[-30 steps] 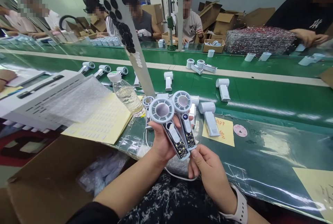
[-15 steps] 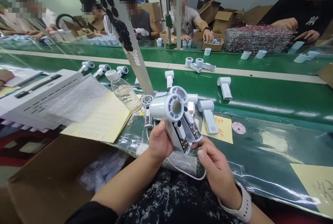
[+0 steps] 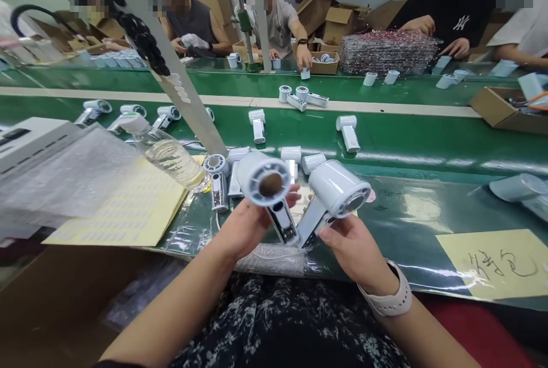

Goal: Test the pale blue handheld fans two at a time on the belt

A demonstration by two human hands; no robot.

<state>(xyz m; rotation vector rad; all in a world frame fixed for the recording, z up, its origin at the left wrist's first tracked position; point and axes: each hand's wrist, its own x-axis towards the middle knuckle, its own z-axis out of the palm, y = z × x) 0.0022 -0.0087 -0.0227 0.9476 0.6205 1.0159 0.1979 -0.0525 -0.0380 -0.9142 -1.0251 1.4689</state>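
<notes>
My left hand is closed around a pale blue handheld fan shaped like a small hair dryer. Its round finned end faces me, and its open handle shows a dark circuit board. In my right hand a second handheld fan is gripped by the handle, its barrel tilted down to the right. The lower ends of the two handles come close together; whether they touch I cannot tell. Behind them on the bench lie more fans, among them one standing fan with an open handle.
A water bottle leans left of a slanted metal post. Yellow sheets lie at left, a handwritten yellow note at right. Several fans rest on the green conveyor. Co-workers sit across it, near a small carton.
Both fans were together at my left hand, with my right at their handle ends. Now my right hand holds one, swung apart to the right. The view has turned right.
</notes>
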